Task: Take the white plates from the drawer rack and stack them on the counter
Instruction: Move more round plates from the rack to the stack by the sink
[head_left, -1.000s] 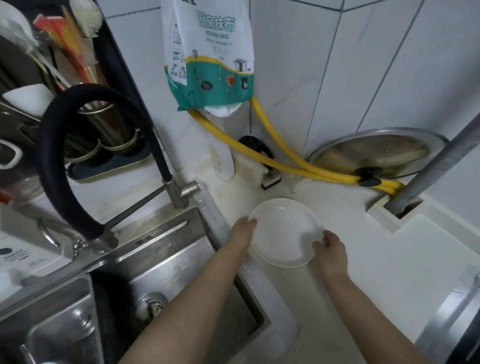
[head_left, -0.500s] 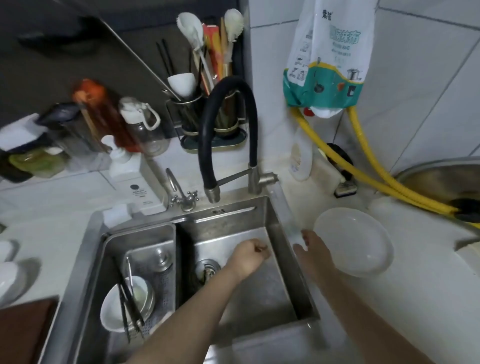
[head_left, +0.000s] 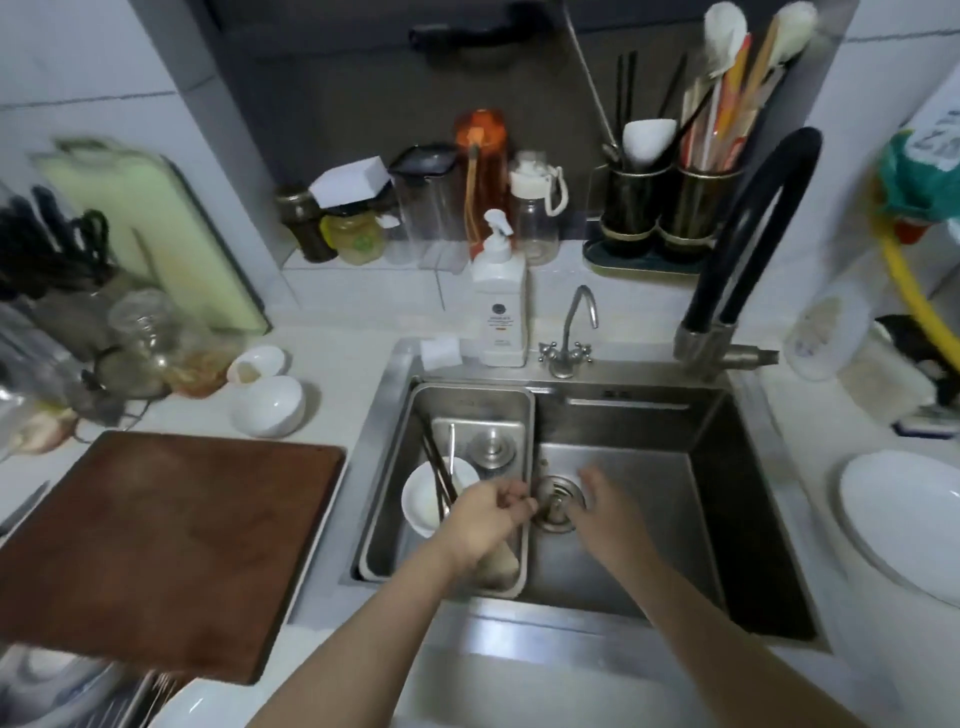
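A white plate (head_left: 904, 514) lies on the counter at the right edge of the view, right of the sink. At the bottom left, the drawer rack (head_left: 78, 691) shows blurred white dishes and a white plate (head_left: 208, 706) under the board's front edge. My left hand (head_left: 488, 519) hovers over the sink's left basin, fingers loosely curled, holding nothing. My right hand (head_left: 608, 504) hangs over the drain with fingers spread and empty. Both hands are well left of the plate on the counter.
A steel sink (head_left: 623, 499) holds a white bowl (head_left: 431, 499) with chopsticks in its inner tray. A brown cutting board (head_left: 156, 545) covers the left counter. Black faucet (head_left: 748, 234), soap bottle (head_left: 498, 306), utensil holders (head_left: 670, 208) and jars line the back.
Both hands let go of the plate, left it on the right counter and swung left over the sink. The view turned left, bringing the cutting board and drawer rack into sight.
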